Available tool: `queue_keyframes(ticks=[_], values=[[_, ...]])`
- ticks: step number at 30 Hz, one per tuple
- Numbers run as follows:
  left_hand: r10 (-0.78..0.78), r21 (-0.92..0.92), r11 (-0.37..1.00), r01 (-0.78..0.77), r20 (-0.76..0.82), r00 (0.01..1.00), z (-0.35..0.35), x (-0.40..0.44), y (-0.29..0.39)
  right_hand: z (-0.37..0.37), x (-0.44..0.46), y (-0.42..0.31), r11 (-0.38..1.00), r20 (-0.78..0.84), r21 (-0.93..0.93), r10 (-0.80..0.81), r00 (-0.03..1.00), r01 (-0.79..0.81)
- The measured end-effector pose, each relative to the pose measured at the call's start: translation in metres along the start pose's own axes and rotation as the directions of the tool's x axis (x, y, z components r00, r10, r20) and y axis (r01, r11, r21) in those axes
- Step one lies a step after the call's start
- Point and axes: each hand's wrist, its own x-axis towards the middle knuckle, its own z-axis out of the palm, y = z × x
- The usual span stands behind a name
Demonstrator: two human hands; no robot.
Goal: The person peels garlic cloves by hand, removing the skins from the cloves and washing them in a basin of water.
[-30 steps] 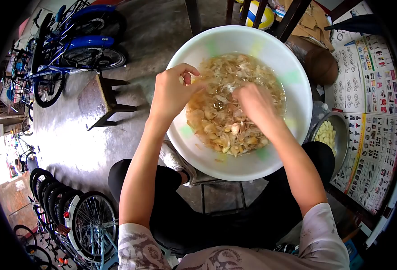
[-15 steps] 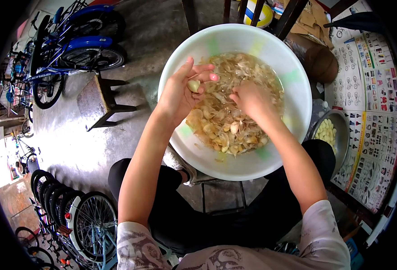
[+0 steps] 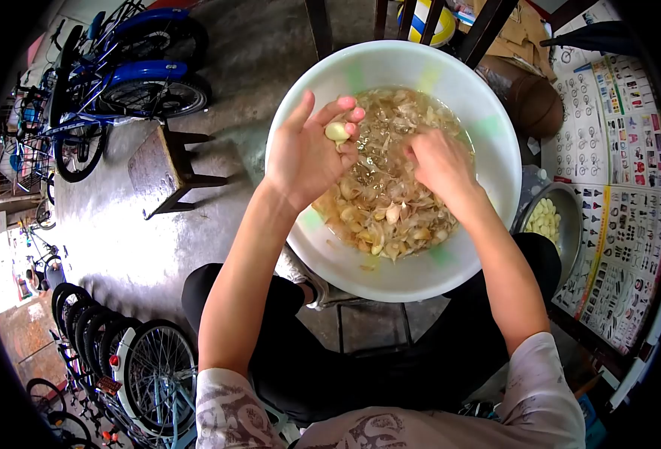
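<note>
A large white plastic basin [image 3: 300, 97] stands in front of my knees, holding water and a thick layer of garlic skins and cloves [image 3: 394, 217]. My left hand [image 3: 300, 157] is turned palm up over the basin's left side. A pale peeled garlic clove [image 3: 337, 132] rests against its curled fingers, with what looks like another piece just below. Over the right part of the skins is my right hand [image 3: 444, 165], back upward, its fingers bent together. Whatever its fingertips pinch is hidden.
To the right, a metal bowl [image 3: 566, 224] holds peeled garlic cloves [image 3: 544, 221]. A wooden stool [image 3: 158, 168] and blue bicycles [image 3: 143, 82] stand at the left. Behind the basin are dark wooden bars [image 3: 488, 30] and a yellow-and-white ball [image 3: 439, 26]. Printed sheets [image 3: 630, 202] cover the surface at right.
My left hand has shifted slightly right and opened a little, showing the clove more. My right hand has moved right and slightly away from the middle of the skins.
</note>
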Motion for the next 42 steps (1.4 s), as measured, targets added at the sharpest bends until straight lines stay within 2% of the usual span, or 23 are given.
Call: queue_keyframes(ticks=[1,2,4,5,7,8,10,11,13,15,17,18,21,23,25,26,27,29,30,34,38,40,42], values=[[-0.004,-0.011,1.0,0.004,-0.001,1.0,-0.001,0.0,0.0,-0.003,0.001,-0.003,0.989,0.028,0.131,0.061,0.998,-0.064],[-0.004,-0.011,1.0,0.004,-0.002,1.0,0.0,0.001,-0.001,0.0,0.003,0.0,0.989,0.028,0.132,0.06,0.998,-0.063],[0.061,0.198,0.98,-0.026,-0.172,0.983,0.005,0.002,-0.005,0.005,0.008,0.007,0.899,-0.135,0.427,-0.046,0.99,0.101],[0.055,0.197,0.98,-0.021,-0.171,0.984,0.0,0.005,-0.008,0.006,0.009,0.009,0.9,-0.134,0.426,-0.041,0.99,0.095],[0.254,0.624,0.781,-0.033,-0.269,0.929,-0.016,0.012,-0.014,-0.003,0.013,-0.003,0.594,0.063,0.8,0.06,0.996,-0.086],[0.274,0.564,0.824,-0.054,-0.313,0.91,-0.02,0.014,-0.019,-0.006,0.012,-0.01,0.594,0.063,0.8,0.062,0.996,-0.088],[0.264,0.501,0.862,-0.077,-0.314,0.912,-0.01,0.012,-0.03,-0.008,0.009,-0.025,0.415,-0.109,0.908,0.093,0.99,0.061],[0.256,0.436,0.894,-0.1,-0.315,0.914,-0.005,0.011,-0.035,-0.003,0.01,-0.03,0.414,-0.107,0.908,0.093,0.99,0.059],[0.228,0.366,0.924,-0.111,-0.296,0.927,0.003,0.011,-0.043,0.007,0.009,-0.038,0.522,-0.285,0.821,0.025,0.958,0.23],[0.22,0.302,0.944,-0.132,-0.28,0.934,0.004,0.009,-0.047,0.008,0.007,-0.04,0.551,-0.278,0.795,-0.038,0.96,0.252],[0.216,0.14,0.973,-0.186,-0.245,0.945,-0.002,0.009,-0.046,0.01,0.006,-0.039,0.593,-0.47,0.662,-0.147,0.87,0.458],[0.22,0.088,0.975,-0.204,-0.285,0.933,-0.004,0.01,-0.043,0.007,0.004,-0.04,0.501,-0.382,0.773,-0.122,0.916,0.389],[0.266,-0.028,0.959,-0.281,-0.245,0.932,-0.006,0.013,-0.035,0.001,0.0,-0.037,0.465,-0.396,0.805,-0.04,0.918,0.368],[0.241,-0.103,0.954,-0.28,-0.287,0.927,-0.003,0.01,-0.03,0.008,0.0,-0.03,0.542,-0.405,0.771,0.01,0.914,0.335],[0.284,-0.07,0.945,-0.318,-0.301,0.91,-0.001,0.008,-0.026,0.018,-0.001,-0.022,0.763,-0.264,0.608,-0.066,0.962,0.219],[0.255,-0.105,0.95,-0.294,-0.282,0.925,-0.003,0.005,-0.022,0.028,-0.003,-0.019,0.83,-0.19,0.504,-0.164,0.968,0.24],[0.257,-0.103,0.95,-0.295,-0.278,0.926,-0.006,0.004,-0.02,0.037,-0.006,-0.021,0.831,-0.194,0.501,-0.165,0.967,0.242],[0.268,-0.047,0.956,-0.288,-0.255,0.929,-0.012,0.004,-0.016,0.05,-0.012,-0.032,0.9,-0.063,0.321,-0.291,0.955,0.295],[0.271,-0.047,0.955,-0.292,-0.254,0.928,-0.012,0.005,-0.015,0.05,-0.015,-0.042,0.913,0.036,0.345,-0.246,0.969,0.219],[0.266,0.053,0.964,-0.261,-0.249,0.931,-0.008,0.003,-0.015,0.068,-0.02,-0.061,0.933,-0.036,0.257,-0.249,0.968,0.25],[0.233,0.072,0.972,-0.222,-0.273,0.934,-0.003,0.002,-0.016,0.077,-0.005,-0.056,0.92,-0.029,0.274,-0.282,0.959,0.279],[0.235,0.101,0.971,-0.215,-0.273,0.933,-0.003,0.0,-0.015,0.057,-0.002,-0.059,0.929,0.24,0.358,-0.192,0.952,0.097],[0.237,0.137,0.969,-0.206,-0.279,0.931,-0.003,-0.002,-0.013,0.062,-0.003,-0.055,0.912,0.195,0.404,-0.163,0.967,0.072]])
